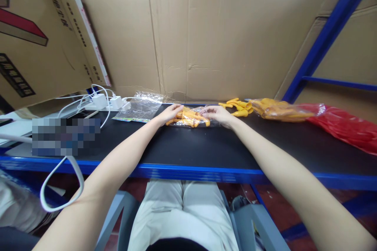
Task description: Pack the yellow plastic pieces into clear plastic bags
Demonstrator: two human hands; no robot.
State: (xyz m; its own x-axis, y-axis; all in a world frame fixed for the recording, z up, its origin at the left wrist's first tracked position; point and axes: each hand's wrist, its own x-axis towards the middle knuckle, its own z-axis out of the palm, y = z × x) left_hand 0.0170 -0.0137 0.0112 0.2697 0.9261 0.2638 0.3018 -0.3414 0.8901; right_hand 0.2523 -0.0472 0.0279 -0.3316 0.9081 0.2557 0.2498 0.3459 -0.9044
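A small clear plastic bag [191, 118] filled with several orange rubbery pieces lies on the black bench top [188, 145]. My left hand [169, 112] grips its left end with fingers curled. At the bag's right end my right hand [217, 115] pinches the plastic. Both arms reach straight out from me. Loose orange pieces [239, 107] lie just right of my right hand, apart from it.
A stack of empty clear bags [140, 108] lies at the left. White chargers and cables [100, 102] sit further left. A larger bag of orange pieces [279, 110] and a red plastic bag [344, 125] lie at the right. Cardboard [206, 35] walls the back; a blue edge [188, 172] fronts the bench.
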